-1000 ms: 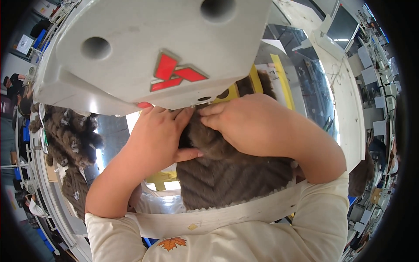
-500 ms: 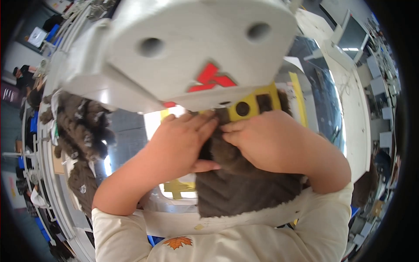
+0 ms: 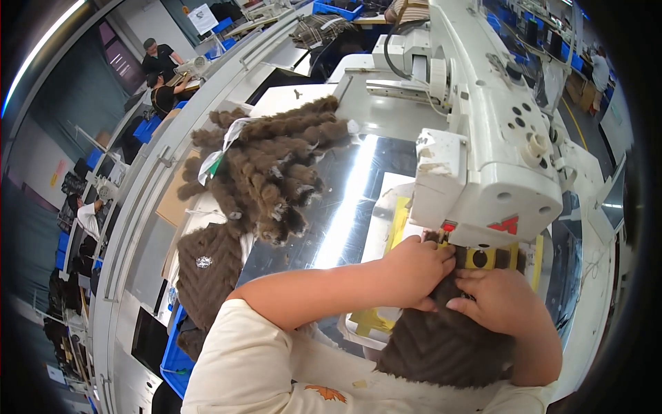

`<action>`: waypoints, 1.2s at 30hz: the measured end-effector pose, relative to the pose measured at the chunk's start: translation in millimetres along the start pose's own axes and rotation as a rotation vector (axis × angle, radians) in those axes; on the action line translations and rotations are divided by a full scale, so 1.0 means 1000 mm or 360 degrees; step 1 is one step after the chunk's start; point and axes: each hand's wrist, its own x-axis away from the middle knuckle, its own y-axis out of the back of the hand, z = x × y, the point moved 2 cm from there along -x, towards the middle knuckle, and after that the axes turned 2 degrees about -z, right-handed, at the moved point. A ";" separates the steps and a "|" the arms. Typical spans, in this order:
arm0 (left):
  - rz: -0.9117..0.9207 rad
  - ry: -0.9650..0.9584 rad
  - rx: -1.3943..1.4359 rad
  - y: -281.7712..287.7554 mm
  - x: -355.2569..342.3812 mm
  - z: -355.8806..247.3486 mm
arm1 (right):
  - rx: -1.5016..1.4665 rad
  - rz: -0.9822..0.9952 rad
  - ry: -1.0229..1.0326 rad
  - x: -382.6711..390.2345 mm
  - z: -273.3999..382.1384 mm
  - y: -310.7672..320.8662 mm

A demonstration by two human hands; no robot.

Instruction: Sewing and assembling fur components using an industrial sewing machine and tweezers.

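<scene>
My left hand (image 3: 414,272) and right hand (image 3: 500,300) press flat, fingers together, pinning brown fabric (image 3: 445,348) under the machine head (image 3: 493,179) for steady feeding.

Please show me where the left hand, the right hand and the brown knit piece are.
left hand (image 3: 414,272), head view, back of the hand
right hand (image 3: 500,303), head view, back of the hand
brown knit piece (image 3: 441,352), head view, ribbed middle
</scene>
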 end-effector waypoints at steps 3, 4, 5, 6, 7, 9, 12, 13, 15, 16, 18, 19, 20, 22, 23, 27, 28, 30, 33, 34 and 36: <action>-0.0030 -0.0017 0.0009 0.000 -0.001 0.002 | 0.0017 -0.0001 0.0012 0.001 0.000 0.001; -0.0038 -0.0022 0.0020 0.000 -0.002 0.002 | 0.0017 -0.0001 0.0020 0.001 -0.001 0.000; -0.0051 -0.0021 0.0012 -0.004 -0.002 0.003 | 0.0031 -0.0006 0.0025 0.001 0.000 0.000; -0.0131 -0.0028 -0.0026 -0.006 0.000 0.002 | 0.0025 0.0000 0.0016 0.001 0.001 0.000; -0.0211 -0.0035 -0.0065 -0.006 0.000 0.002 | 0.0019 0.0005 0.0009 0.001 0.002 0.000; -0.0180 -0.0023 -0.0069 -0.004 0.000 0.001 | 0.0031 -0.0020 0.0022 0.000 0.003 -0.002; -0.0124 -0.0019 -0.0069 -0.002 -0.001 -0.003 | 0.0055 -0.0025 0.0009 0.004 0.005 -0.004; -0.0099 -0.0026 -0.0067 -0.004 -0.001 -0.005 | 0.0064 -0.0007 -0.0017 0.008 0.006 -0.004; -0.0175 -0.0046 -0.0029 -0.011 0.000 -0.007 | 0.0088 0.0006 -0.0044 0.013 0.010 -0.004; -0.0227 -0.0061 0.0021 -0.015 0.002 -0.007 | 0.0087 0.0029 -0.0070 0.015 0.011 -0.005; -0.0280 -0.0082 0.0009 -0.021 0.001 -0.009 | 0.0141 0.0028 -0.0074 0.021 0.011 -0.008; -0.0312 -0.0107 0.0010 -0.021 0.002 -0.010 | 0.0174 0.0036 -0.0087 0.024 0.012 -0.011; -0.0325 -0.0097 0.0002 -0.021 0.003 -0.009 | 0.0144 0.0036 -0.0073 0.027 0.013 -0.013; -0.0123 0.0015 -0.0132 -0.009 0.004 -0.015 | 0.0206 0.0001 -0.0018 0.045 0.014 -0.023; -0.0155 0.0013 -0.0146 -0.005 0.010 -0.018 | 0.0253 -0.0031 0.0046 0.055 0.019 -0.026; -0.0186 0.0162 -0.0265 -0.012 0.025 -0.009 | 0.0022 0.0081 -0.0338 0.084 0.031 -0.027; -0.0112 0.0228 -0.0266 -0.010 0.028 -0.007 | 0.0037 0.0093 -0.0423 0.089 0.034 -0.025; 0.0001 0.0309 -0.0240 -0.002 0.037 -0.006 | -0.0018 0.0025 -0.0388 0.103 0.022 -0.032; -0.0033 0.0372 -0.0185 -0.006 0.056 0.001 | -0.0084 -0.0010 -0.0470 0.118 0.023 -0.027; 0.0002 0.0391 -0.0128 -0.004 0.062 0.003 | -0.0090 0.0025 -0.0588 0.121 0.024 -0.025; -0.0060 0.0344 -0.0070 -0.008 0.073 0.009 | -0.0015 0.0033 -0.0589 0.127 0.016 -0.026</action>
